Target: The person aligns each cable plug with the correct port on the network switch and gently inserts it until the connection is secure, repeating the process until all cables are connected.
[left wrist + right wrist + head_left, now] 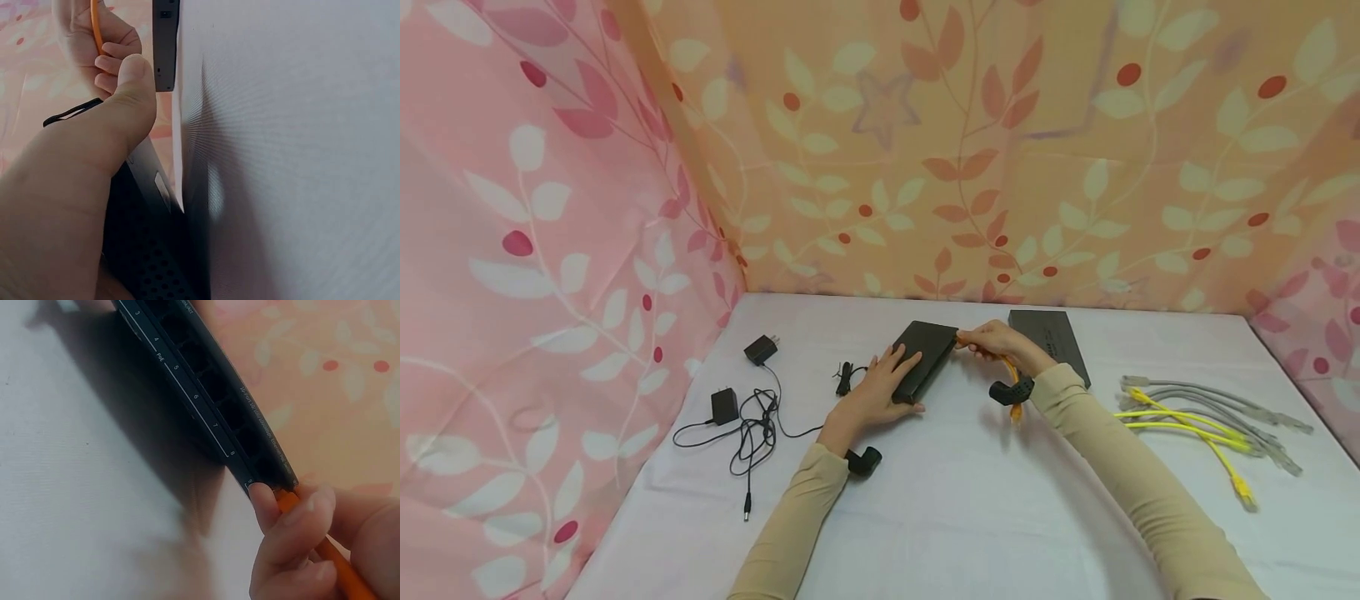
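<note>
A black network switch [927,343] with a row of numbered ports [209,384] stands tilted over the white table. My left hand [874,393] grips it, fingers spread across its top and thumb at the near edge. At its far right corner, my right hand [998,340] pinches the plug end of an orange network cable [344,572]. In the right wrist view, the orange plug meets the port at the end of the row, beside number 9; the fingertips partly hide it. The rest of the cable hangs below the right palm.
A second flat black box [1051,335] lies behind the right wrist. Grey network cables [1213,400] and yellow ones [1195,429] lie at the right. On the left are two black power adapters [725,406] with tangled cords [760,429]. A patterned curtain [880,167] hangs behind the table.
</note>
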A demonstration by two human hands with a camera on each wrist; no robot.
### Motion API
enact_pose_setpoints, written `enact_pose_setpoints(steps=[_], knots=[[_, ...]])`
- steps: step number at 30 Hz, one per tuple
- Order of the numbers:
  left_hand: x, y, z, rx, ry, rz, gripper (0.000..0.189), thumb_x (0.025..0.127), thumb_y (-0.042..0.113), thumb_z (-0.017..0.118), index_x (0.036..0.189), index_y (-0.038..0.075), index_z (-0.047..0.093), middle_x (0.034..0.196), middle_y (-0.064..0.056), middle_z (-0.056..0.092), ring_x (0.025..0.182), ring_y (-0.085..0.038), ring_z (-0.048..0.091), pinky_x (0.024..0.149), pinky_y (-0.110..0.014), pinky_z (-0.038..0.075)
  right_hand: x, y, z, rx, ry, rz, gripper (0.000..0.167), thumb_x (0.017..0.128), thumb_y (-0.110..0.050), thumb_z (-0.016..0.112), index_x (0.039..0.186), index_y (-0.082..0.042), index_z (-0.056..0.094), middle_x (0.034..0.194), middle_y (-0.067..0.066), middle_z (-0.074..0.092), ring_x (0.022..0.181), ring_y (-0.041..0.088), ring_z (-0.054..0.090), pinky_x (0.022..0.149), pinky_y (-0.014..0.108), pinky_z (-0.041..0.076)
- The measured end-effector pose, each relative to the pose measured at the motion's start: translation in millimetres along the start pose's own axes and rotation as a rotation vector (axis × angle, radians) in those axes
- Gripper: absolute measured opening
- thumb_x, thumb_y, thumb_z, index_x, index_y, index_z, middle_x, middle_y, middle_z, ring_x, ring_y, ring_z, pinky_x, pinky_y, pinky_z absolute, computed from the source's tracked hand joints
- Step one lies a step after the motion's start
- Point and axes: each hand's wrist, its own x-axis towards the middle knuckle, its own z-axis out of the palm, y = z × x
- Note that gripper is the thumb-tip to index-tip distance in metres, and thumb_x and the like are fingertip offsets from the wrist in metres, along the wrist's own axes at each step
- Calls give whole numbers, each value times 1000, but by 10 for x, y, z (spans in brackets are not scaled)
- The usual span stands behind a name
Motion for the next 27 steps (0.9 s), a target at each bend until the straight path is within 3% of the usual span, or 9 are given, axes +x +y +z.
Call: enact_pose_setpoints(steps=[6,13,27], knots=[[-1,6,11,7,3,7,87,82,54,62,149,20,19,153,-19,15,140,-39,11,110,-57,15,-3,-15,18,-32,24,6,49,95,-34,51,109,11,63,54,-7,49,47,3,43,47,18,37],[4,6,20,54,-21,-23,89,81,57,61,150,20,17,153,-19,15,140,-39,11,109,-58,16,-14,16,40,-156,35,-88,47,96,-34,49,104,9,67,55,-5,52,46,6,49,46,21,40],[-8,-19,45,35,-14,-38,90,79,58,62,149,22,18,154,-16,14,140,-39,12,110,-57,15,-262,83,-95,-237,-9,-202,43,98,-29,46,116,9,57,77,12,60,64,22,56,55,30,46]])
